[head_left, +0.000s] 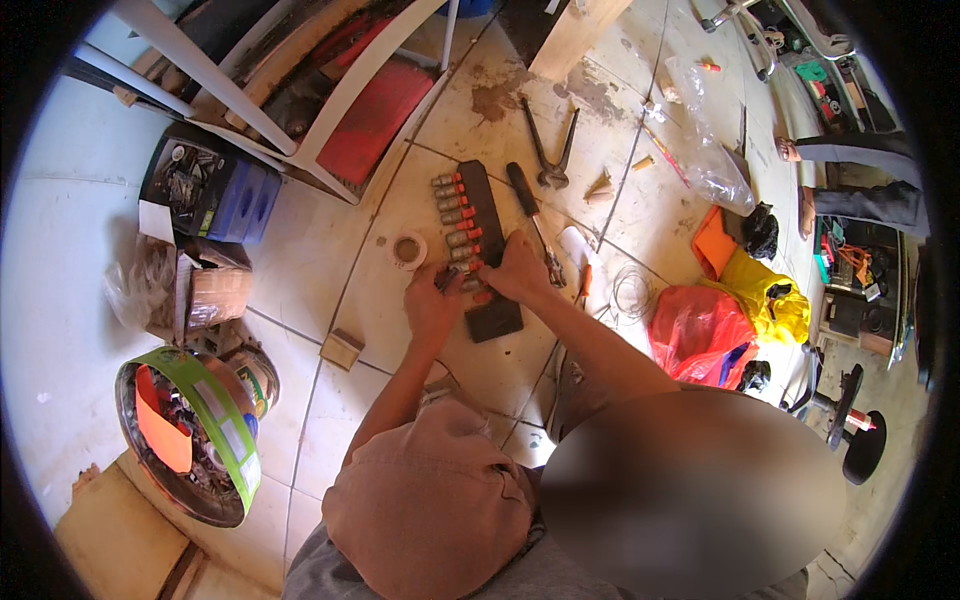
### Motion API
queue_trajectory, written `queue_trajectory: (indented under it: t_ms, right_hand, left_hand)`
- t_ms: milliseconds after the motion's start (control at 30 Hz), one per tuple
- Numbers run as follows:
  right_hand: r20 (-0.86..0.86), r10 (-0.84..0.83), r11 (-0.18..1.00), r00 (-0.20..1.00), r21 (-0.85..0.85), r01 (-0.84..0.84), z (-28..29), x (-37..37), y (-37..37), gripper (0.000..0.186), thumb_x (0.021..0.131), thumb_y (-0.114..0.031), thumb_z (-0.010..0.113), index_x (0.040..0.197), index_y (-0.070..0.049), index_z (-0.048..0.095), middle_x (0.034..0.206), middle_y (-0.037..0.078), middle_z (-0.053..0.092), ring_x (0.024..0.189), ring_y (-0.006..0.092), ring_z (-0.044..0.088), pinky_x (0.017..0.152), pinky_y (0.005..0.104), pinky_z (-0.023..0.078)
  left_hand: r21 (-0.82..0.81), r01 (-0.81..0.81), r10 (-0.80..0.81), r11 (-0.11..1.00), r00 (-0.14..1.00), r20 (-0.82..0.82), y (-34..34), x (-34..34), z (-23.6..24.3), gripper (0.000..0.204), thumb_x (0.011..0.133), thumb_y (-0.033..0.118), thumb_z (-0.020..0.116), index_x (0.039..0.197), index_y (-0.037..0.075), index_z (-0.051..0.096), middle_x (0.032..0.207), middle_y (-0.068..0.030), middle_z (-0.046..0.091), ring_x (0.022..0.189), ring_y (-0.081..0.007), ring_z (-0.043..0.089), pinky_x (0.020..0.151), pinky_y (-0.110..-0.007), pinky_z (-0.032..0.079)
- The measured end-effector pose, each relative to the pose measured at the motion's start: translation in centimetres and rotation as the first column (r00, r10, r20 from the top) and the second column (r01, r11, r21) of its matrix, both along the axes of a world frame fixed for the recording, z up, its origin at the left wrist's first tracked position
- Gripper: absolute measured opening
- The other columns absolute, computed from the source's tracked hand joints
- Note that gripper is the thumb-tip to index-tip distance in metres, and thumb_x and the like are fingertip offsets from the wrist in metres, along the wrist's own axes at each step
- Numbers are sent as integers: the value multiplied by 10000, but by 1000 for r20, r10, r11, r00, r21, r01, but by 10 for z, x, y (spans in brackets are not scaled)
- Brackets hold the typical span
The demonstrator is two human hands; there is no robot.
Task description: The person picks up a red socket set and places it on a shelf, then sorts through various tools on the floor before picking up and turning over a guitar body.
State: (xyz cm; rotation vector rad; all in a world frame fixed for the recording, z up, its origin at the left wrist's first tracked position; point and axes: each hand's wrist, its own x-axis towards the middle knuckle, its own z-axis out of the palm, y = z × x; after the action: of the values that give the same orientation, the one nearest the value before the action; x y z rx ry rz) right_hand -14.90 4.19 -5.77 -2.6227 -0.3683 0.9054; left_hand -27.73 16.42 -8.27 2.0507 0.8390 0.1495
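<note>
left hand (432,303): fingers curled, pinching a small socket piece at the lower left edge of the black socket holder (487,250) on the tiled floor (330,260). right hand (518,270): loosely bent, pressing down on the holder's lower half. pliers (550,150) lie well apart.

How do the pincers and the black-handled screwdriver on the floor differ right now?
The pincers lie with two thin handles splayed apart, clear of both hands; the black-handled screwdriver is one straight tool with a thick grip, its tip running down close beside the right hand. The pincers are bare dark metal; the screwdriver has a black handle and pale shaft. Both lie flat on the tiled floor.
</note>
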Motion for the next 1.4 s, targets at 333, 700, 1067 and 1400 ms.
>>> queue_trajectory:
  t_ms: [333,700,1067,1400]
  right_hand:
    - [-354,-338,688,872,540,485,-38,-20,1,469,890,-265,660,1248,23,563,1088,145,686,869,214,686,763,335,567]
    - [-158,-163,700,974,677,227,-16,-24,1,445,898,-228,737,1252,-4,589,1064,97,716,873,175,699,743,331,567]
    - [-46,-186,812,982,555,180,-19,-36,11,435,870,-303,750,1110,26,595,966,241,708,952,389,700,828,451,529]
    - [-86,-215,811,973,539,227,-12,-35,10,461,864,-316,756,1111,36,591,987,248,711,955,391,703,821,449,525]
  left_hand:
    - [-115,-48,54,992,997,54,18,-5,-18,317,869,247,766,1081,14,728,973,-212,725,899,-358,708,795,-429,534]
    - [-558,-112,127,822,992,-11,22,-3,-13,292,929,169,700,1117,-54,711,990,-105,737,867,-166,642,777,-339,509]
    - [-182,-125,133,975,991,33,17,-12,-47,379,901,303,737,979,-68,716,827,-197,705,749,-298,657,693,-400,491]
    - [-372,-226,226,901,973,-44,10,-5,-31,381,886,285,754,913,-90,693,805,-236,704,744,-358,688,695,-437,509]
